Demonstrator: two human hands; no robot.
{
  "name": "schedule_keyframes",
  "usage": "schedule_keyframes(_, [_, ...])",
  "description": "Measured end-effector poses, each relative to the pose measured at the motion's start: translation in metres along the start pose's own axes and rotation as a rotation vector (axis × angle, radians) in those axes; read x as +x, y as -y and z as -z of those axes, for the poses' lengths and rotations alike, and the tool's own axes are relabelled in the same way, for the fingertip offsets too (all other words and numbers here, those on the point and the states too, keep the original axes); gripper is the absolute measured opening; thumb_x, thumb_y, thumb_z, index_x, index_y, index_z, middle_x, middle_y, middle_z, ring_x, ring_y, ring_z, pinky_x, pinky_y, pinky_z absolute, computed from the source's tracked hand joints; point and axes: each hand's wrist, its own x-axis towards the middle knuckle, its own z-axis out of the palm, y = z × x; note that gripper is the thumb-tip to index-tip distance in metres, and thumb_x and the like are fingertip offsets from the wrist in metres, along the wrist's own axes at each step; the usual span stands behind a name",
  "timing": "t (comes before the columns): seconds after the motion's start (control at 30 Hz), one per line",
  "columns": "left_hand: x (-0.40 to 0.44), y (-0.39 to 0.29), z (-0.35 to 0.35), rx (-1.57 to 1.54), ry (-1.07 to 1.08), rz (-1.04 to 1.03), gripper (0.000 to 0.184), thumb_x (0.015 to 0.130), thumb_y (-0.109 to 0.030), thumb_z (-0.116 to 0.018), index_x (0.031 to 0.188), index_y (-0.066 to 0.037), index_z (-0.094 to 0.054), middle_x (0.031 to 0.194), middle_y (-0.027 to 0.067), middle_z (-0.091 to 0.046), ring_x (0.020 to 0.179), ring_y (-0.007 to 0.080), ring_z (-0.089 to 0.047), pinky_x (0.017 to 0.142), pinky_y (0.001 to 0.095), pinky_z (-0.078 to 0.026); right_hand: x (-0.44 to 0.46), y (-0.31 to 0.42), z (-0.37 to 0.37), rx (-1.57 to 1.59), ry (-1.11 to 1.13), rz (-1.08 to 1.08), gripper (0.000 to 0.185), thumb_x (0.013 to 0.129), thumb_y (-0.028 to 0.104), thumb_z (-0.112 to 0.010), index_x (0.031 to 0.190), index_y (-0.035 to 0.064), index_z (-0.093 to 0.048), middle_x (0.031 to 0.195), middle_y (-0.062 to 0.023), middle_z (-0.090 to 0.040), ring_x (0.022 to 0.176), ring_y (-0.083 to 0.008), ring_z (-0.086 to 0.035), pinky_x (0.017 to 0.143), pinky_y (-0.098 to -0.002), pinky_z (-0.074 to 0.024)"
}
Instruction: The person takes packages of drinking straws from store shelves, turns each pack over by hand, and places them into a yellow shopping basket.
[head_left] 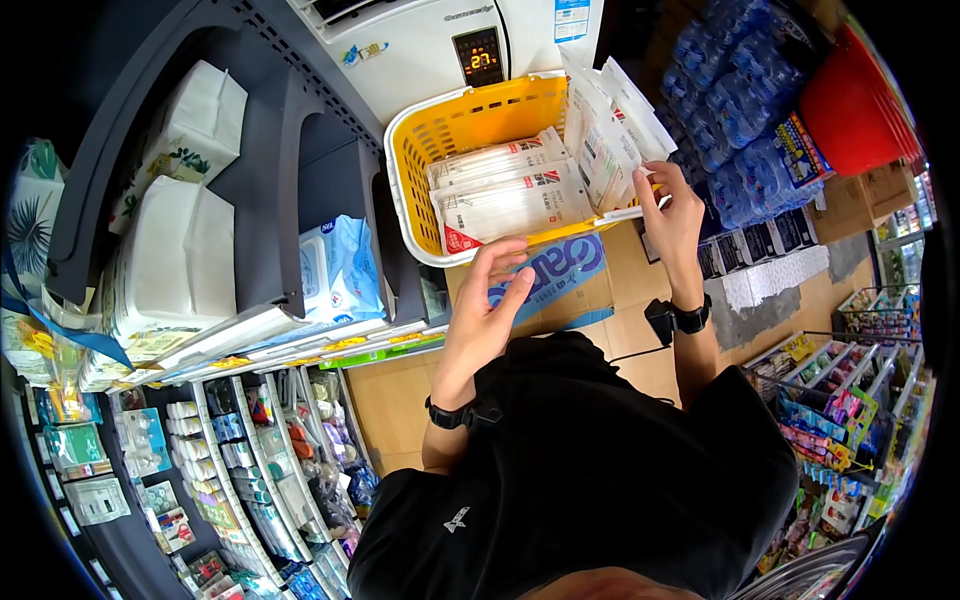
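Observation:
A yellow basket with a white rim (400,175) stands in front of me. Flat clear-and-white packets (520,208) with red and black print lie inside it, while more white packets (600,140) stand upright along its right side. My right hand (674,208) is at the basket's right corner, thumb and fingers closed on the edge of an upright packet. Just outside the near rim is my left hand (488,312), its fingers slightly curled and apart from the thumb, holding nothing. Both wrists wear black bands.
Behind the basket is a white appliance (400,60) with a lit display. On the left, a dark shelf (265,150) holds tissue packs and blue wipes (345,270). Bottled water (735,100) and a red tub (855,105) are at right. A printed carton (565,275) lies below the basket.

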Motion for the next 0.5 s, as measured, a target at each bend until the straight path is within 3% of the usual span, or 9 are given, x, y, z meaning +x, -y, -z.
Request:
schedule_keyframes(0.1, [0.0, -0.003, -0.002, -0.029, -0.009, -0.006, 0.034, 0.098, -0.015, -0.063, 0.128, -0.004, -0.054, 0.13, 0.0095, -0.06, 0.116, 0.0209, -0.059, 0.097, 0.0333, -0.047, -0.008, 0.014, 0.007, 0.021, -0.023, -0.015, 0.023, 0.092, 0.021, -0.071, 0.103, 0.0009, -0.067, 0.077, -0.0091, -0.07, 0.059, -0.0106, -0.06, 0.053, -0.0249, -0.0455])
schedule_keyframes(0.17, [-0.001, -0.007, -0.002, -0.053, -0.022, -0.01, 0.033, 0.098, -0.013, -0.062, 0.128, -0.004, -0.054, 0.13, 0.0095, -0.06, 0.116, 0.0209, -0.059, 0.097, 0.0333, -0.047, -0.018, 0.023, 0.011, 0.24, -0.05, -0.053, 0.018, 0.096, 0.017, -0.065, 0.105, 0.0012, -0.067, 0.076, -0.0052, -0.069, 0.059, -0.0076, -0.058, 0.053, -0.0227, -0.0436])
schedule_keyframes(0.23, [-0.004, -0.01, -0.001, -0.108, -0.039, -0.053, 0.032, 0.098, -0.009, -0.061, 0.129, -0.003, -0.053, 0.133, 0.0112, -0.058, 0.119, 0.0209, -0.058, 0.099, 0.0331, -0.046, -0.029, 0.042, 0.021, 0.384, 0.062, -0.104, 0.019, 0.099, 0.014, -0.058, 0.109, -0.0005, -0.065, 0.081, -0.0044, -0.069, 0.064, -0.0059, -0.057, 0.055, -0.0206, -0.0425])
schedule_keyframes(0.3, [-0.01, -0.016, 0.0, -0.145, -0.075, -0.078, 0.033, 0.098, -0.008, -0.06, 0.129, -0.002, -0.053, 0.135, 0.0126, -0.058, 0.12, 0.0212, -0.058, 0.099, 0.0331, -0.045, -0.039, 0.059, 0.025, 0.788, 0.26, -0.122, 0.023, 0.102, 0.013, -0.052, 0.116, -0.0029, -0.06, 0.088, -0.0068, -0.069, 0.069, -0.0068, -0.057, 0.059, -0.02, -0.0431])
schedule_keyframes(0.33, [-0.013, -0.019, 0.001, -0.182, -0.1, -0.11, 0.034, 0.098, -0.007, -0.06, 0.13, -0.002, -0.052, 0.136, 0.0141, -0.057, 0.122, 0.0215, -0.057, 0.1, 0.0332, -0.045, -0.043, 0.064, 0.026, 0.839, 0.347, -0.08, 0.029, 0.102, 0.015, -0.05, 0.123, -0.005, -0.055, 0.096, -0.0111, -0.068, 0.075, -0.0089, -0.058, 0.062, -0.021, -0.0446])
schedule_keyframes(0.5, [-0.039, -0.024, 0.012, -0.178, -0.161, -0.217, 0.037, 0.097, -0.006, -0.06, 0.132, 0.0, -0.052, 0.137, 0.0161, -0.056, 0.123, 0.023, -0.057, 0.1, 0.0338, -0.043, -0.065, 0.085, 0.017, 1.054, 0.537, -0.06, 0.039, 0.1, 0.022, -0.054, 0.128, -0.0053, -0.049, 0.103, -0.0177, -0.065, 0.084, -0.0152, -0.06, 0.068, -0.0255, -0.0473])
